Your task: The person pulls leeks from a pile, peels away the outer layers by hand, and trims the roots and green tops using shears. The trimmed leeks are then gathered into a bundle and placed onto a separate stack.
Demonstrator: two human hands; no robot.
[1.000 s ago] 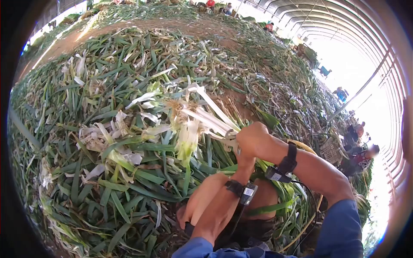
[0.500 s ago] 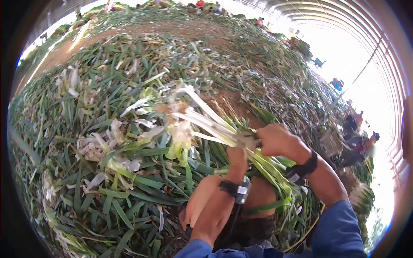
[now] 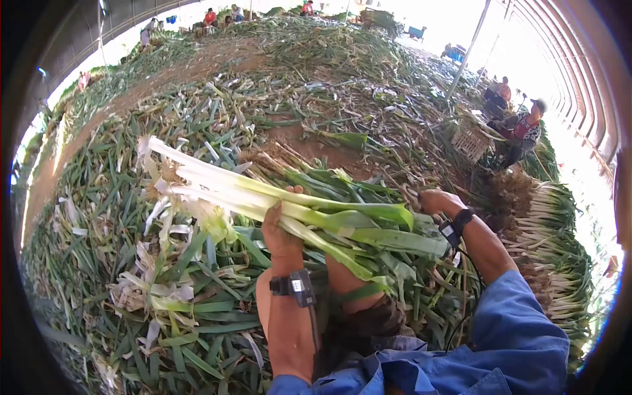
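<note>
A bunch of leeks point(image 3: 316, 212) lies across in front of me, white shanks and roots to the left, broad green leaves to the right. My left hand point(image 3: 283, 230) is wrapped round the stalks about midway. Beyond the leaf ends, my right hand point(image 3: 442, 203) has its fingers curled in; what they hold, if anything, I cannot tell. Below the root end hang pale, torn outer leaves point(image 3: 214, 220). Behind the bunch, more untrimmed leeks point(image 3: 289, 164) with brown roots rest on the ground.
Stripped leaves point(image 3: 118, 197) cover the ground all around. To the right, cleaned leeks point(image 3: 553, 230) lie in a long row, roots inward. A plastic crate point(image 3: 471, 141) stands near a seated person point(image 3: 523, 128). Several other people are farther back, under a curved tunnel frame point(image 3: 566, 72).
My right hand has left the middle of the bunch and moved right, past the leaf ends. The bunch, in my left hand, has swung flatter and left. My view has also turned.
</note>
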